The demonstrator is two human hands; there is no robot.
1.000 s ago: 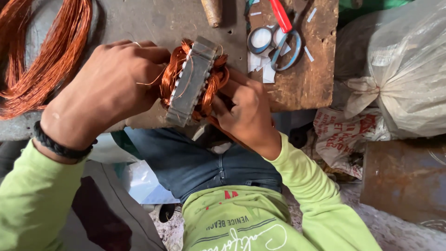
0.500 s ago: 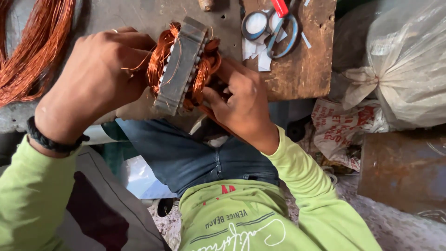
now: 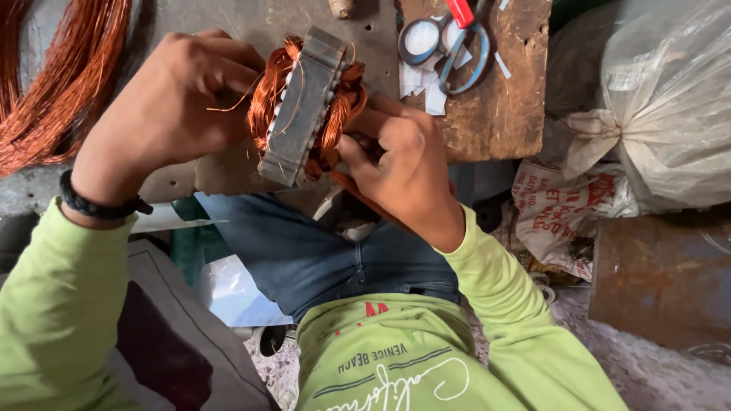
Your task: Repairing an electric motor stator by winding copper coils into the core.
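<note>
A grey metal motor stator point(image 3: 303, 106) wound with copper wire coils sits upright at the edge of a worn work surface, held between both hands. My left hand point(image 3: 171, 106) grips its left side, fingers pressed on the copper coil, a loose strand sticking out by the fingertips. My right hand point(image 3: 400, 164) holds the right side, fingers curled into the copper winding there. A black band circles my left wrist.
A bundle of loose copper wire point(image 3: 65, 84) lies at the far left. Scissors point(image 3: 453, 42) and white paper scraps rest on a wooden board point(image 3: 502, 106) at the back right. White plastic sacks point(image 3: 662, 114) and a rusty metal box point(image 3: 662, 281) stand at the right.
The stator and both hands have shifted slightly in view; the hold on it is the same. My right fingers have worked a little further into the coil.
</note>
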